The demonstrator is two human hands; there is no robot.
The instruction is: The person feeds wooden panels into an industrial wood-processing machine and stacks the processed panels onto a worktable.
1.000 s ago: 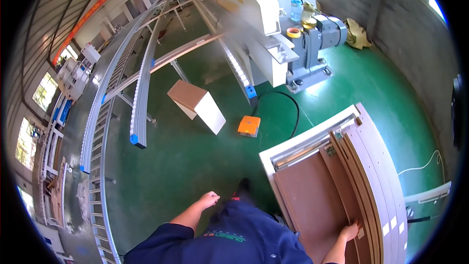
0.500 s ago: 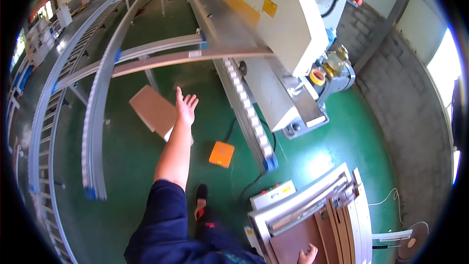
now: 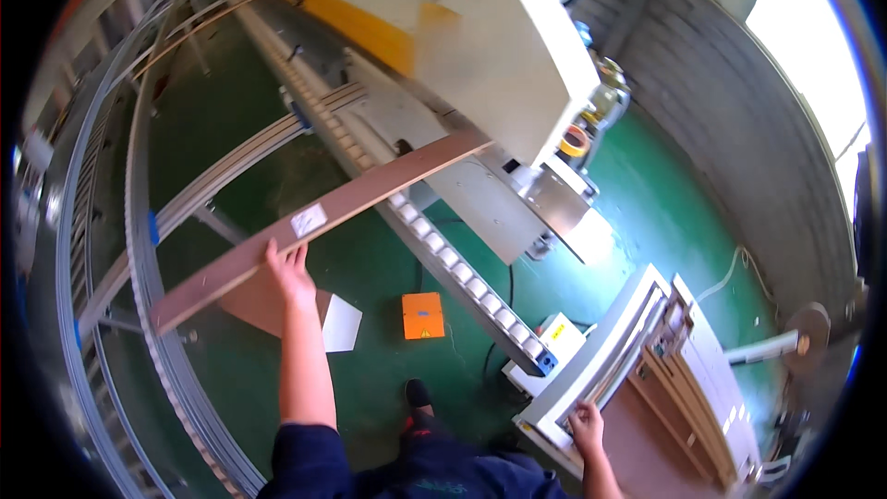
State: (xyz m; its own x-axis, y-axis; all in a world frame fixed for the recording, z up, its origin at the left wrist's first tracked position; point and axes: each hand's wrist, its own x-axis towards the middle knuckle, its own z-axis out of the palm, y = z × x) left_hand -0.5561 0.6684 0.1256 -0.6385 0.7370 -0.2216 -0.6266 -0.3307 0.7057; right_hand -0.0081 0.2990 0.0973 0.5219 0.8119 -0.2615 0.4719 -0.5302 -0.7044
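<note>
- Step in hand, by the look of it: taking a long brown board [image 3: 319, 215] off the roller conveyor [image 3: 434, 249] at the big cream edge-working machine [image 3: 480, 46].
- Left hand [image 3: 288, 268] up at arm's length, forearm near straight, palm under/against the board's near edge, fingers spread along it; touching, not wrapped round it, so a light hold at best.
- Board lies slantwise: far end resting on the rollers by the machine, near end out over the green floor [image 3: 370, 268], crossing a grey rail frame [image 3: 212, 185]. White label on its face just above the hand.
- Right hand [image 3: 586, 422] low and back, fingers curled on the edge of the white cart [image 3: 601, 360] with stacked boards [image 3: 688, 407]; whether truly gripping or just resting, can't tell.
- Next move prob. calls for: firmer grip w/ left, second hand onto the board, since it's long and supported at one end only; likely to sag or swing if lifted single-handed.
- Also on floor: orange box [image 3: 422, 315] and a flat panel w/ white face [image 3: 305, 310] below the board, near the person's foot; worth keeping clear of.
</note>
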